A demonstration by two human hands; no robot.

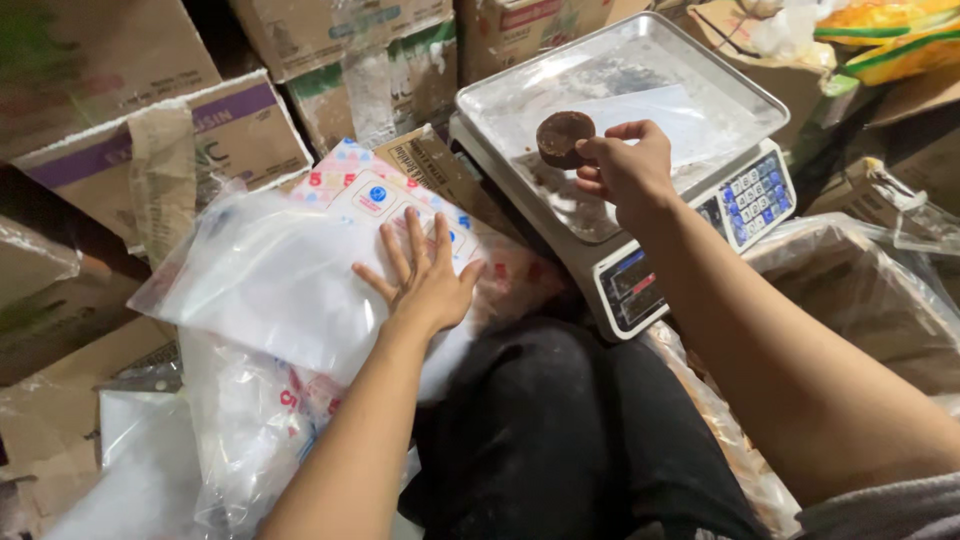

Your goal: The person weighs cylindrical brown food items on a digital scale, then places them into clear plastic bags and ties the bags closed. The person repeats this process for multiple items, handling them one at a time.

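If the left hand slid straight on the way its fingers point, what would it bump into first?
Likely the printed packet just beyond the left hand, which lies flat on a clear plastic bag. Past that, cardboard boxes; depth is unclear.

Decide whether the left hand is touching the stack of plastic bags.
Touching: the head view shows the left hand lying flat, palm down, on the stack of plastic bags.

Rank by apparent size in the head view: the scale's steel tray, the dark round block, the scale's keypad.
1. Steel tray, clearly the largest.
2. Keypad.
3. Dark round block, held over the tray by the right hand; only slightly smaller than the keypad, so that order is unsure.
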